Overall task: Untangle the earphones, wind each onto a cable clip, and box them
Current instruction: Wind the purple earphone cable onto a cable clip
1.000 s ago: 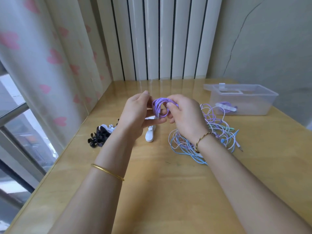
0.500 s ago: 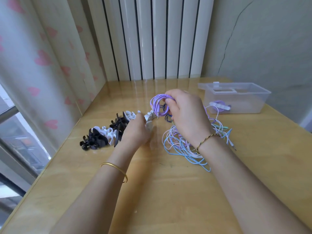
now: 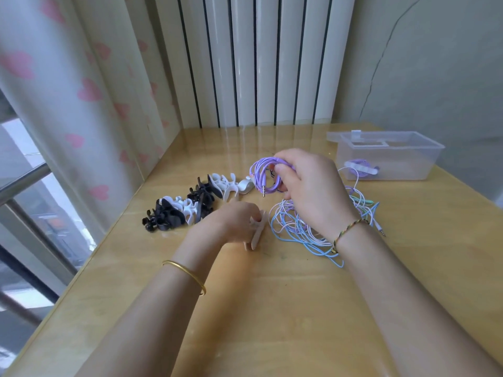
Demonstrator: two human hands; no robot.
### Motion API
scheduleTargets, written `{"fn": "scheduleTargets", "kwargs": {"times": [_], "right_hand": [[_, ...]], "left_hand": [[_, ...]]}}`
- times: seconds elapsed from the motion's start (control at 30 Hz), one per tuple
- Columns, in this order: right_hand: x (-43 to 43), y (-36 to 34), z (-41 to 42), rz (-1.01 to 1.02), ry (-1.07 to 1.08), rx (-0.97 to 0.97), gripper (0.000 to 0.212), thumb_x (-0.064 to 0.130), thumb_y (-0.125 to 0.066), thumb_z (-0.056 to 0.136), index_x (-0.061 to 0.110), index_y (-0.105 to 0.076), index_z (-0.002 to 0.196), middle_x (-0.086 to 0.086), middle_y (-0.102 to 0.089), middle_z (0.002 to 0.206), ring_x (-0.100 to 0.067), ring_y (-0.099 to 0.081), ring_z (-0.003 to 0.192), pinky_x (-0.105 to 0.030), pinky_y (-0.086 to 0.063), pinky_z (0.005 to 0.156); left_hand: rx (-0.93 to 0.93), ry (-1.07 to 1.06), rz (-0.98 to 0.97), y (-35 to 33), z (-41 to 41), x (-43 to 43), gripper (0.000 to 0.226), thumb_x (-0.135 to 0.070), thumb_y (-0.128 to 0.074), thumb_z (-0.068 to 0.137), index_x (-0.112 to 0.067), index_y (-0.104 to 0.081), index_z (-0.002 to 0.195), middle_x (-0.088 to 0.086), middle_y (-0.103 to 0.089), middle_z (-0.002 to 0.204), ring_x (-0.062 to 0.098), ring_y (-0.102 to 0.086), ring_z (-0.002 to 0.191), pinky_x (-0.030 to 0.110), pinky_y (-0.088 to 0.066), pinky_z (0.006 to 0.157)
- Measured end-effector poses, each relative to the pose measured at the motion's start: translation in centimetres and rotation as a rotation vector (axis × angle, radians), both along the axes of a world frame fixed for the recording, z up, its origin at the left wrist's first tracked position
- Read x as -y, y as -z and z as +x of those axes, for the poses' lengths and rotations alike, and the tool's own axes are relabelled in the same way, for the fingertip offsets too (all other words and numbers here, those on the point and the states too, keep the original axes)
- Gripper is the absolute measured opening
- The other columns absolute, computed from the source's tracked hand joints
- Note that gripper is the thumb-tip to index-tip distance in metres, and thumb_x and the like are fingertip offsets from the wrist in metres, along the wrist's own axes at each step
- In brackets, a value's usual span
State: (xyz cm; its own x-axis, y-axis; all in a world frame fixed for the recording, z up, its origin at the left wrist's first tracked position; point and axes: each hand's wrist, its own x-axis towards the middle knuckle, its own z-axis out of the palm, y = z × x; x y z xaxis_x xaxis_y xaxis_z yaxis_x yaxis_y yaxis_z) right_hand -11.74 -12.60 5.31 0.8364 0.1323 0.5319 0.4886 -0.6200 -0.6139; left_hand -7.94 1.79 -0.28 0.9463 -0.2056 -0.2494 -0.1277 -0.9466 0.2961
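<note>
Above the tangle (image 3: 292,223), right hand (image 3: 310,186) grips purple coil (image 3: 261,172); left hand (image 3: 234,220) grips clip (image 3: 258,233).

The coil (image 3: 265,172) of earphone cable is coloured purple, its plug (image 3: 264,190) tipped in gold. Light blue, pink and white strands are mixed in the tangle (image 3: 296,227). The cable clips (image 3: 190,205) are seen in black and white, the single clip (image 3: 258,232) in pale white. Pink hearts are printed on the cream curtain (image 3: 68,77); the table (image 3: 272,308) is honey yellow, the box (image 3: 408,159) clear
</note>
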Motion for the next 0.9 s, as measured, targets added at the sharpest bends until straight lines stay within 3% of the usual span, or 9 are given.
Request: {"fn": "scheduleTargets", "kwargs": {"times": [0.13,0.3,0.47,0.63,0.77,0.9], "right_hand": [[0.3,0.3,-0.2,0.007,0.010,-0.013,0.021,0.006,-0.045,0.094,-0.004,-0.063,0.096,-0.019,-0.064,0.084,-0.036,-0.058,0.078,-0.047,-0.048,0.075],[0.4,0.8,0.0,0.014,0.034,-0.015,0.021,0.007,-0.045,0.095,-0.004,-0.063,0.097,-0.019,-0.064,0.083,-0.037,-0.058,0.077,-0.046,-0.048,0.074],[0.1,1.0,0.3,0.023,0.026,-0.029,0.021,0.007,-0.045,0.095,-0.005,-0.063,0.095,-0.021,-0.063,0.080,-0.039,-0.058,0.077,-0.049,-0.048,0.074],[0.3,1.1,0.3,0.023,0.044,-0.040,0.021,0.008,-0.046,0.095,0.000,-0.065,0.098,-0.019,-0.065,0.081,-0.037,-0.060,0.076,-0.044,-0.050,0.074],[0.4,1.3,0.5,0.028,0.062,-0.060,0.021,0.009,-0.046,0.095,0.001,-0.066,0.099,-0.017,-0.065,0.080,-0.037,-0.061,0.076,-0.045,-0.050,0.074],[0.4,1.2,0.6,0.023,0.067,-0.046,0.022,0.009,-0.045,0.095,0.001,-0.065,0.098,-0.019,-0.065,0.080,-0.037,-0.060,0.075,-0.047,-0.049,0.073]], "left_hand": [[0.026,0.067,0.081,-0.7,-0.1,-0.3,0.055,-0.029,-0.081,0.071,-0.022,-0.054,0.119,0.000,-0.036,0.114,0.021,-0.044,0.098,0.033,-0.046,0.082],[0.086,-0.011,-0.168,0.4,-0.1,-0.9,0.039,-0.034,-0.084,0.066,-0.018,-0.052,0.081,0.001,-0.044,0.108,0.017,-0.051,0.088,0.029,-0.044,0.074],[0.136,-0.010,-0.229,0.5,-0.8,-0.2,0.041,-0.024,-0.083,0.069,-0.002,-0.059,0.094,-0.004,-0.041,0.088,0.014,-0.044,0.070,0.027,-0.038,0.060],[0.185,0.017,-0.199,1.4,-1.0,-0.2,0.045,-0.017,-0.078,0.074,-0.007,-0.053,0.110,0.003,-0.042,0.117,0.019,-0.050,0.092,0.026,-0.044,0.073],[0.209,0.008,-0.264,1.6,-1.6,-0.4,0.048,-0.025,-0.082,0.070,-0.013,-0.048,0.102,-0.004,-0.039,0.110,0.010,-0.044,0.087,0.015,-0.032,0.063],[0.225,-0.019,-0.323,1.5,-2.3,-0.6,0.055,-0.026,-0.085,0.067,-0.018,-0.041,0.098,-0.004,-0.036,0.108,0.009,-0.041,0.086,0.014,-0.032,0.061]]}}
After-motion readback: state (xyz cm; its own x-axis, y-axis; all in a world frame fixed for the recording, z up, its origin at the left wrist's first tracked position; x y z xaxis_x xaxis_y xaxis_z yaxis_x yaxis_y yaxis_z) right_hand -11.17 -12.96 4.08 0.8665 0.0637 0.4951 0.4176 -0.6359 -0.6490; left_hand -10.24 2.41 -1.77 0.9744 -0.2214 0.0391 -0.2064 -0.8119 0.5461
